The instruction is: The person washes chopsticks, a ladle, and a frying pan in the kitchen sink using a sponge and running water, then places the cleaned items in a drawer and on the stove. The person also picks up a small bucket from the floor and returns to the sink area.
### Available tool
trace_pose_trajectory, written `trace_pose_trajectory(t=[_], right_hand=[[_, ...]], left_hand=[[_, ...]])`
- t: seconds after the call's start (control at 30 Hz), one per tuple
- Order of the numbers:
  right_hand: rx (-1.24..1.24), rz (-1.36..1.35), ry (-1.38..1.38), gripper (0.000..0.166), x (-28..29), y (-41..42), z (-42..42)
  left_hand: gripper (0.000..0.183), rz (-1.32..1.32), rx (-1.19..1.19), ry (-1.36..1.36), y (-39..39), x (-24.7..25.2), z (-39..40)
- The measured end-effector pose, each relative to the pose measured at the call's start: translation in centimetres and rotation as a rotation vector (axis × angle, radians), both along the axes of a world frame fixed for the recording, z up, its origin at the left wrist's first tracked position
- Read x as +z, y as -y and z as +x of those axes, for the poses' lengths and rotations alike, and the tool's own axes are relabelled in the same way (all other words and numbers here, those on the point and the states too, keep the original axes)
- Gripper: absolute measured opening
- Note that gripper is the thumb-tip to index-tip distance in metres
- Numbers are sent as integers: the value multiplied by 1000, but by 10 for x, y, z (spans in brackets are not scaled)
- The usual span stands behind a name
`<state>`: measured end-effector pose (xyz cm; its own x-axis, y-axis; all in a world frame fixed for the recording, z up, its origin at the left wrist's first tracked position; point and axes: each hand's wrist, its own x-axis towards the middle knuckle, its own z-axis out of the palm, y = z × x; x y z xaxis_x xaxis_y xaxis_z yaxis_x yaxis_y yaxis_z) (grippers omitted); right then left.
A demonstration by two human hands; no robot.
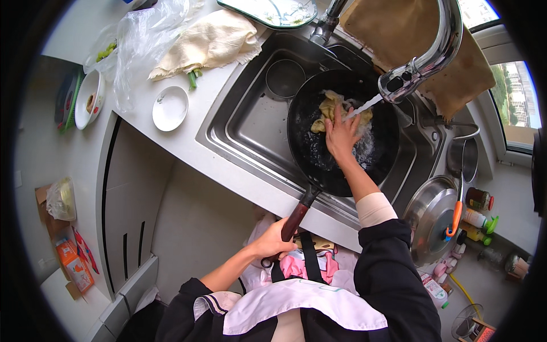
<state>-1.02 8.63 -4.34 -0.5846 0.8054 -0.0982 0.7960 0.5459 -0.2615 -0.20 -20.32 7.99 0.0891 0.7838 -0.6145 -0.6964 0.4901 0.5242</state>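
My left hand is closed around the dark red handle of a black wok, whose bowl rests over the steel sink. Inside the wok, my right hand presses down on a wet yellowish cloth with its fingers spread. A stream of water runs from the chrome faucet onto the cloth and hand. Water lies and splashes at the wok's bottom. The underside of my right hand is hidden.
A white bowl and a cream cloth over green stalks lie left of the sink. A large metal lid, a small pot and several bottles stand at the right. A brown sheet leans behind the faucet.
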Motion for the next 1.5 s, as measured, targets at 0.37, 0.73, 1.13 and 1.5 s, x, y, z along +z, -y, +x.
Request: trace_pose_trajectory(t=[0.37, 0.73, 1.13, 1.5], right_hand=[[-320, -343, -284, 21, 8, -48, -43], [70, -616, -601, 29, 38, 58, -49], [661, -110, 314, 44, 112, -49, 129], [899, -681, -324, 63, 50, 17, 41]], left_hand=[[39, 8, 5, 9, 4, 0, -1], [41, -52, -11, -37, -1, 6, -1], [48, -9, 102, 78, 5, -1, 10], [39, -10, 77, 66, 4, -3, 8]])
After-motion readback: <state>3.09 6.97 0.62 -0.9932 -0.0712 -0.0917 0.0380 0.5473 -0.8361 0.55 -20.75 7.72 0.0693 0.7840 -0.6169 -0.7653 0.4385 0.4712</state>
